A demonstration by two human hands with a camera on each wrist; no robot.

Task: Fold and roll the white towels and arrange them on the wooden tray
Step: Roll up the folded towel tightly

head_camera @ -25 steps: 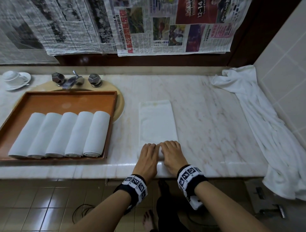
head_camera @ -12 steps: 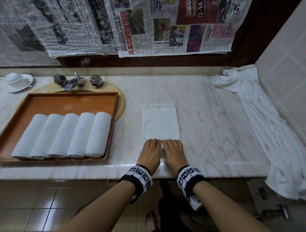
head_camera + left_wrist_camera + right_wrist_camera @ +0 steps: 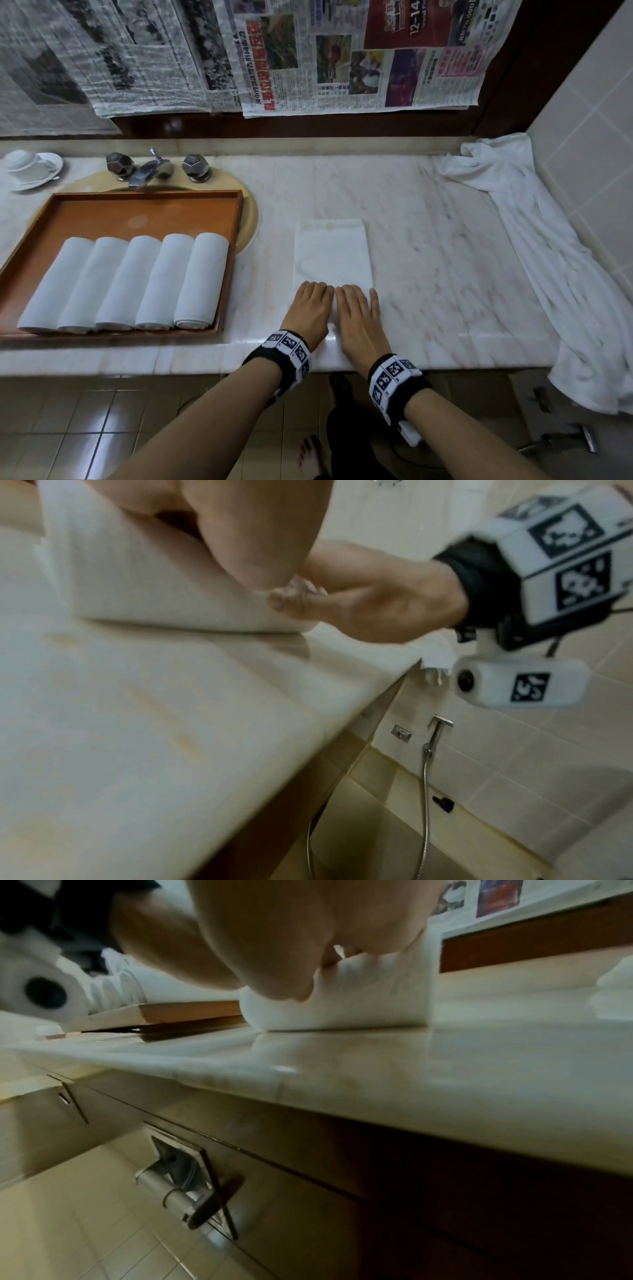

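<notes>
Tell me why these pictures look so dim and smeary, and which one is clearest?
Head view: sharpest, dimly lit, edges bowed by the wide lens; soft glare on the wooden tray floor and along the marble counter edge. Left wrist view: motion blur smears the right hand and the towel. Right wrist view: the close hand is out of focus, and the cabinet below lies in deep shadow.

The newspapers (image 3: 359,54) hanging on the wall above the surface carry the only readable print: on the red advert at the upper right stand the white numbers "12-14", cut off at the top edge. Below it, on the middle sheet, there is a line of big red Chinese headline characters, but the small text is too blurred to read. The wristbands (image 3: 291,353) show only black-and-white square code patterns, no words.
</notes>
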